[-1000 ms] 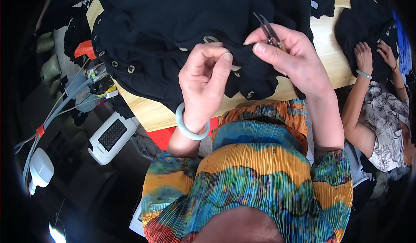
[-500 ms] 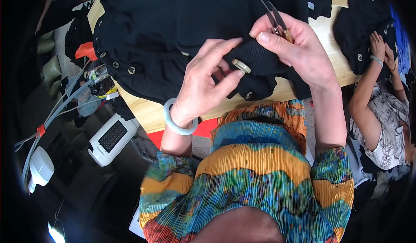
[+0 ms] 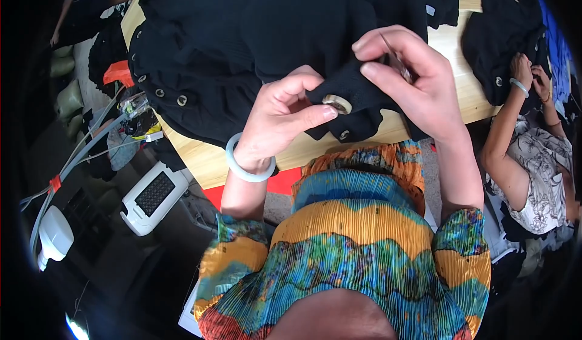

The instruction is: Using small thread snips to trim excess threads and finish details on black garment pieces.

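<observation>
1. Button sits on the black garment, above the bench, at the left hand's three o'clock.
2. Left hand clamps the garment, thumb touching button.
3. Right hand, at two o'clock, wraps snips; its grip on garment is unclear.
4. Best tension the garment, blades clear.

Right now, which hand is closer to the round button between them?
Left. The left hand has its thumb tip right by the round button, at its left side; the right hand is farther off, up and to the right, holding small snips.
</observation>
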The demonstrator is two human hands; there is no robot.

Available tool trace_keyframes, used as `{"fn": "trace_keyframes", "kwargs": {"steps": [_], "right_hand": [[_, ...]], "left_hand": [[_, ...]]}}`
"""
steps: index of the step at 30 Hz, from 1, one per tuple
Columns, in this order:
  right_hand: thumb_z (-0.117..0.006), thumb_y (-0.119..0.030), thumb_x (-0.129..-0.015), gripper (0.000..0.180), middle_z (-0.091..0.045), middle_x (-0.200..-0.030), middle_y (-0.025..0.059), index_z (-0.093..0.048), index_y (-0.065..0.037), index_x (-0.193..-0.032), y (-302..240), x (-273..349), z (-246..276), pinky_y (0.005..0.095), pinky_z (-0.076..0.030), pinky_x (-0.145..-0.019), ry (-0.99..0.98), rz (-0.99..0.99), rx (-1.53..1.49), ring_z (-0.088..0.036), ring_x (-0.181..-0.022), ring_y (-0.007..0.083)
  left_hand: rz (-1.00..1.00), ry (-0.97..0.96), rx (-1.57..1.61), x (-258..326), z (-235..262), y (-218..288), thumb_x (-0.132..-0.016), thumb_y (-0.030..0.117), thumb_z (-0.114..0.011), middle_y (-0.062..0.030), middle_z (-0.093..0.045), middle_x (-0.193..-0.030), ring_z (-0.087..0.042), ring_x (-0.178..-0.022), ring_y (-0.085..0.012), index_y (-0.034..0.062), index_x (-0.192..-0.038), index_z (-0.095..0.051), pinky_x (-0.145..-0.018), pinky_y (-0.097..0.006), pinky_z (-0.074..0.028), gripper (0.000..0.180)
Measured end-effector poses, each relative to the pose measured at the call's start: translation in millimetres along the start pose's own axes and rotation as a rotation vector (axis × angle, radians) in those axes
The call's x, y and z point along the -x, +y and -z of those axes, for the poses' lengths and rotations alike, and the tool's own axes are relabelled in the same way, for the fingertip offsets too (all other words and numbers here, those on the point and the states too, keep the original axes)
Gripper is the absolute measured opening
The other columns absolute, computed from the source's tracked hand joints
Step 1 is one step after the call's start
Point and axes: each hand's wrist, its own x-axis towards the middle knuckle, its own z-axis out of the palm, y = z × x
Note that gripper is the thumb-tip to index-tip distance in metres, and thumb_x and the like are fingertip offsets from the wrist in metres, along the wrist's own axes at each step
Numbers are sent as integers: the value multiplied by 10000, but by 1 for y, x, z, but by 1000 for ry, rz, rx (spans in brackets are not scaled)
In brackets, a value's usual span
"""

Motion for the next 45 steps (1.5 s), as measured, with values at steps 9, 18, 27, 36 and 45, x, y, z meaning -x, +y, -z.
{"fn": "trace_keyframes", "kwargs": {"steps": [9,18,27,36,45], "right_hand": [[-578,95,-620,311,-553,-981,104,-623,-26,-903,-12,9,6,161,-343,-463,-171,264,258,-493,-599,53],[-552,101,-581,297,-533,-800,54,-600,-44,-836,-8,16,-6,209,-442,-484,49,225,363,-550,-572,112],[-544,112,-530,338,-518,-777,41,-603,-59,-816,19,34,-23,193,-441,-440,265,439,448,-531,-506,93],[-611,11,-672,173,-560,-804,71,-581,-8,-841,25,35,0,203,-421,-526,267,32,364,-536,-621,93],[-475,75,-691,422,-488,-980,16,-509,-59,-1090,51,9,12,174,-373,-627,-131,-242,105,-447,-718,51]], "left_hand": [[-137,-56,-48,0,1,4,-726,-66,-588,-27,-443,-889,-494,-744,-65,-28,-918,-546,-629,-179,-430,200],[-117,57,-161,-6,-13,0,-739,-57,-580,-20,-470,-856,-506,-681,-48,-18,-913,-535,-577,-161,-438,184],[-186,300,-13,-9,-28,-7,-783,-24,-537,-33,-526,-802,-534,-630,-56,-15,-934,-524,-551,-159,-462,152],[-176,309,-237,13,-5,-20,-735,-92,-523,-27,-483,-797,-485,-617,-41,-6,-852,-527,-526,-146,-383,145],[-100,243,-321,23,0,-24,-693,21,-660,-25,-473,-793,-491,-648,-56,5,-814,-528,-529,-165,-407,180]]}}
